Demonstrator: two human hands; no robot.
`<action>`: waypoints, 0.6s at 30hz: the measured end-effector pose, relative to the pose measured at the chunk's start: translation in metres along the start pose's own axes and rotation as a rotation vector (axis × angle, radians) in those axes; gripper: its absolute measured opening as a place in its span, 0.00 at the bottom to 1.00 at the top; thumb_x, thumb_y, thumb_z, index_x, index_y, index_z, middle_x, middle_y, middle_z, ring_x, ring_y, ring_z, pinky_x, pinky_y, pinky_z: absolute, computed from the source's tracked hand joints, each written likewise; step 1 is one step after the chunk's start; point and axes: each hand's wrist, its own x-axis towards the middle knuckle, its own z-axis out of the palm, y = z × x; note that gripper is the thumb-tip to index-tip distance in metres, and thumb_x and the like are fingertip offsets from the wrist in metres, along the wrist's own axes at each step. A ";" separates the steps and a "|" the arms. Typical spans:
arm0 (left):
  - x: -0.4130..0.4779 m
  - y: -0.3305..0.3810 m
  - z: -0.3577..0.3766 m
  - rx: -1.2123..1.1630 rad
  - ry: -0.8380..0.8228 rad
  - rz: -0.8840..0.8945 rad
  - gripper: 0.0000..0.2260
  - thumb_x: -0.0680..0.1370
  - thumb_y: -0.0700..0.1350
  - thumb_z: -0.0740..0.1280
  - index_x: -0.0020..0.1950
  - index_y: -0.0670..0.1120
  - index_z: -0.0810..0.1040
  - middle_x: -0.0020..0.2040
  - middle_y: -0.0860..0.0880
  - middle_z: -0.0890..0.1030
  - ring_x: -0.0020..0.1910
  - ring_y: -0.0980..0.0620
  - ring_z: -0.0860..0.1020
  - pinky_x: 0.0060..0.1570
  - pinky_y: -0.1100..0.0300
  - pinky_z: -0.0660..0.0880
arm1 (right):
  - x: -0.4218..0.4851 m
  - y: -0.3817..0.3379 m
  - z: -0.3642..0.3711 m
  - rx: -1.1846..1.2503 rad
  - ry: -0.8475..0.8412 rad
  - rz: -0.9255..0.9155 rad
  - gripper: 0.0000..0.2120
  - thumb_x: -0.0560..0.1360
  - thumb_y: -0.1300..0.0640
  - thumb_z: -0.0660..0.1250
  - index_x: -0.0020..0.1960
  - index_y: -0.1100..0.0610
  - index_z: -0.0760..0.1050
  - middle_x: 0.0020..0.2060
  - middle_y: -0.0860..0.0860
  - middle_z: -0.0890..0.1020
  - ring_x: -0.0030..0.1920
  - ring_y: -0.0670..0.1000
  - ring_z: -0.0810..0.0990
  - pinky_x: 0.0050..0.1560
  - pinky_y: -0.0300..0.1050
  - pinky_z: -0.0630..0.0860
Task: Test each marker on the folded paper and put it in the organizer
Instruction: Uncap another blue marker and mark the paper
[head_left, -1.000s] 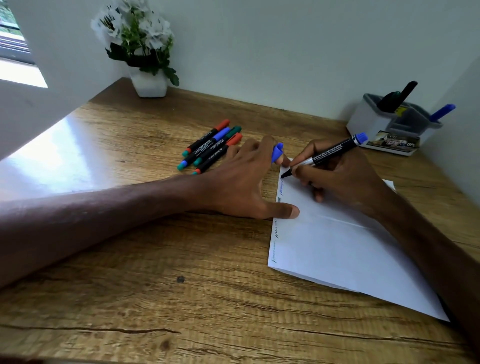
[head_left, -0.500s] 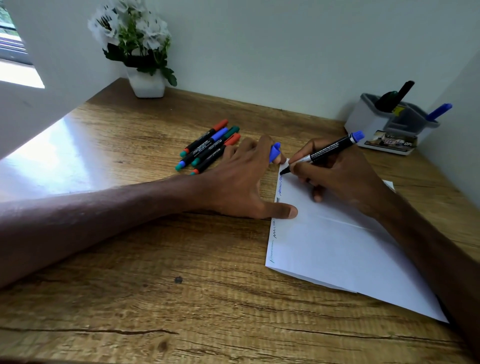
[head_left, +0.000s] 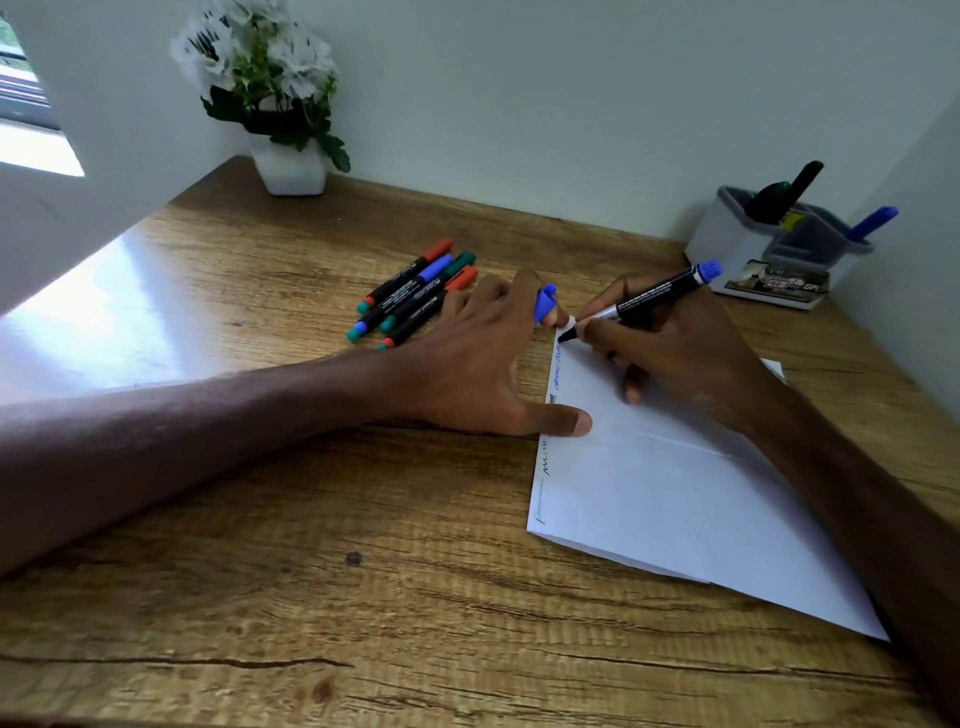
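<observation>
My right hand (head_left: 675, 358) grips an uncapped black marker with a blue end (head_left: 660, 293), its tip touching the far left corner of the folded white paper (head_left: 675, 499). Short scribbles run down the paper's left edge. My left hand (head_left: 478, 364) lies on the desk with its thumb pressing the paper's edge, and it pinches the marker's blue cap (head_left: 544, 304) between two fingers. Several capped markers (head_left: 415, 293) lie in a row just beyond my left hand. The grey organizer (head_left: 737, 249) stands at the far right corner with a black marker and a blue marker in it.
A white pot of flowers (head_left: 288, 166) stands at the back left of the wooden desk (head_left: 311, 545). Walls close the desk at the back and on the right. A window ledge lies to the left.
The marker tip has crept up the paper's left edge toward the far corner, lengthening the blue scribble. My left hand has stayed in place.
</observation>
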 end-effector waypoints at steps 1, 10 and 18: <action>0.000 0.000 0.000 0.003 0.000 -0.001 0.34 0.68 0.70 0.71 0.60 0.53 0.58 0.58 0.53 0.64 0.56 0.55 0.62 0.59 0.58 0.57 | 0.000 0.000 0.000 0.003 0.000 0.004 0.02 0.76 0.66 0.72 0.47 0.61 0.83 0.35 0.59 0.81 0.22 0.46 0.76 0.23 0.40 0.75; 0.001 -0.002 0.002 0.011 0.010 -0.004 0.36 0.68 0.71 0.72 0.62 0.52 0.60 0.58 0.55 0.63 0.57 0.56 0.62 0.59 0.58 0.55 | 0.003 0.005 0.000 0.031 0.020 0.024 0.02 0.76 0.66 0.72 0.47 0.62 0.82 0.32 0.54 0.81 0.26 0.47 0.77 0.23 0.43 0.76; 0.002 -0.003 0.003 0.007 0.010 -0.006 0.38 0.67 0.71 0.72 0.63 0.50 0.61 0.60 0.54 0.64 0.58 0.54 0.62 0.61 0.56 0.57 | 0.002 0.005 0.000 0.048 0.033 0.039 0.01 0.77 0.65 0.72 0.48 0.63 0.82 0.33 0.54 0.81 0.27 0.47 0.77 0.22 0.42 0.76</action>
